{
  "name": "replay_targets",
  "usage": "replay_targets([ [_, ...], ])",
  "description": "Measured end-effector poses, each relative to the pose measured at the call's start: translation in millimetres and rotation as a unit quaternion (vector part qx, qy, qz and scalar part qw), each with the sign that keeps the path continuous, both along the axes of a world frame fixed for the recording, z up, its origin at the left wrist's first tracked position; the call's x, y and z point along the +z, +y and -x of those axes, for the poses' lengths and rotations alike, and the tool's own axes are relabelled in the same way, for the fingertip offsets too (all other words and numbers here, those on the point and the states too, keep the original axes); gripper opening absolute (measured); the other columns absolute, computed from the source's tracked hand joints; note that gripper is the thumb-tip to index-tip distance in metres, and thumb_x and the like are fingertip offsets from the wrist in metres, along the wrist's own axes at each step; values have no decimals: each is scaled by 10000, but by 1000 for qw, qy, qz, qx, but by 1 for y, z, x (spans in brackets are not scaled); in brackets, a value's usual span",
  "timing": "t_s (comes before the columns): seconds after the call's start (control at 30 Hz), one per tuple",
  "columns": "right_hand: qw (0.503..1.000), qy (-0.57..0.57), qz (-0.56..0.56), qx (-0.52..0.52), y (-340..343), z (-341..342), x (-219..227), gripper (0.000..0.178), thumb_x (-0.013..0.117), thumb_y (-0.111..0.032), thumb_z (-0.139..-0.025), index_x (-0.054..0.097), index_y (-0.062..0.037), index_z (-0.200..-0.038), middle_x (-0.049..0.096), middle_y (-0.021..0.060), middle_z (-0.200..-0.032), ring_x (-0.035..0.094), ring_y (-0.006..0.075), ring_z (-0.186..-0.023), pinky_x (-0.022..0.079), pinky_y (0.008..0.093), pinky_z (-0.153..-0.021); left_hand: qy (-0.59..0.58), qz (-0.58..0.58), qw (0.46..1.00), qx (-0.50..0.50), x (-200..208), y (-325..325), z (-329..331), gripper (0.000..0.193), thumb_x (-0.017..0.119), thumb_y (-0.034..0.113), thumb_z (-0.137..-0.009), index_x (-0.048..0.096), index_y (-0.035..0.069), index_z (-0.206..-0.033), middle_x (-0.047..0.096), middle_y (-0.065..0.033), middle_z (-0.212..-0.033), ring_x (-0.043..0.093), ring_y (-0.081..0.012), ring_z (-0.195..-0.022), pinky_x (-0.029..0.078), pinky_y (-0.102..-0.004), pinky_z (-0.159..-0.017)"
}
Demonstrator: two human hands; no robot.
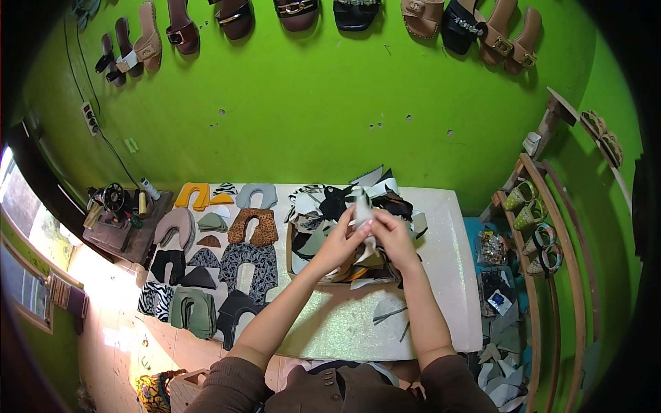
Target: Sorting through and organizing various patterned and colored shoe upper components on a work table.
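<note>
Above a box (290,260) heaped with cut scraps, I hold a pale grey, leather-like piece (362,206) between my two hands. My left hand (337,246) pinches it from the left. From the right, my right hand (394,239) grips the same piece, fingers close to those of the left. A light end of it hangs down between the hands. Black, white, zebra-striped and grey-green scraps (313,239) fill the box beneath, partly hidden by my hands and forearms.
Stacks of cut U-shaped pieces (246,267) lie on the table's left side. A sewing machine (113,199) stands beyond them. Thin dark offcuts (390,315) rest near the front. Right of the table are plastic containers (492,248) and a wooden rack (561,289) with sandals.
</note>
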State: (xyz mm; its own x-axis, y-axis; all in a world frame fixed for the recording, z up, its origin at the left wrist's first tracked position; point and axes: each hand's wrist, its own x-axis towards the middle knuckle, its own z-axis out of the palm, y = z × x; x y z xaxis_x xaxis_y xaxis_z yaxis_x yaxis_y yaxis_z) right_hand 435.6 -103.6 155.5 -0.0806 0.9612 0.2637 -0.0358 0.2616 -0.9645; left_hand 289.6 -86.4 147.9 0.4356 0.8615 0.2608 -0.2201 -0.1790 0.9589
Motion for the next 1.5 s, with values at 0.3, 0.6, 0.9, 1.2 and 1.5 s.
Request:
replay_targets([
  [0.3,908,-355,-182,-126,-8,-5,-13,502,592,-52,-714,482,-82,-1203,491,126,-1158,388,313,-1134,328,386,-965,154,-30,984,86,-32,1,24,429,467,58,-759,437,30,-1186,563,-105,-934,533,-150,-839,429,-269,-756],
  [0.6,975,-212,-43,-52,15,-13,-34,413,652,-123,-775,488,-52,-1147,598,69,-817,582,162,-785,453,283,-743,173,-115,974,93,-22,9,29,376,541,136,-820,454,30,-1170,569,-113,-948,539,-181,-900,414,-286,-809],
  [0.9,968,-65,-19,-240,33,-47,-43,370,581,-111,-827,452,39,-1139,549,89,-1005,540,168,-897,443,256,-769,-54,219,968,106,-28,12,45,303,427,174,-828,432,60,-1108,520,-75,-939,547,-181,-815,500,-312,-658],
  [1.2,985,-134,98,-34,16,2,-45,382,628,-160,-820,493,3,-1137,563,34,-927,505,65,-792,427,206,-706,-211,281,936,-35,-31,10,52,451,385,195,-825,371,71,-1259,453,-135,-1222,493,-267,-1067,456,-440,-879],
  [1.5,992,-21,-17,-121,25,-11,-35,225,589,-60,-826,539,-2,-1038,571,31,-887,523,66,-757,437,199,-677,63,232,970,35,-49,10,59,550,539,92,-831,261,54,-1305,515,-108,-1104,565,-144,-895,498,-274,-707],
])
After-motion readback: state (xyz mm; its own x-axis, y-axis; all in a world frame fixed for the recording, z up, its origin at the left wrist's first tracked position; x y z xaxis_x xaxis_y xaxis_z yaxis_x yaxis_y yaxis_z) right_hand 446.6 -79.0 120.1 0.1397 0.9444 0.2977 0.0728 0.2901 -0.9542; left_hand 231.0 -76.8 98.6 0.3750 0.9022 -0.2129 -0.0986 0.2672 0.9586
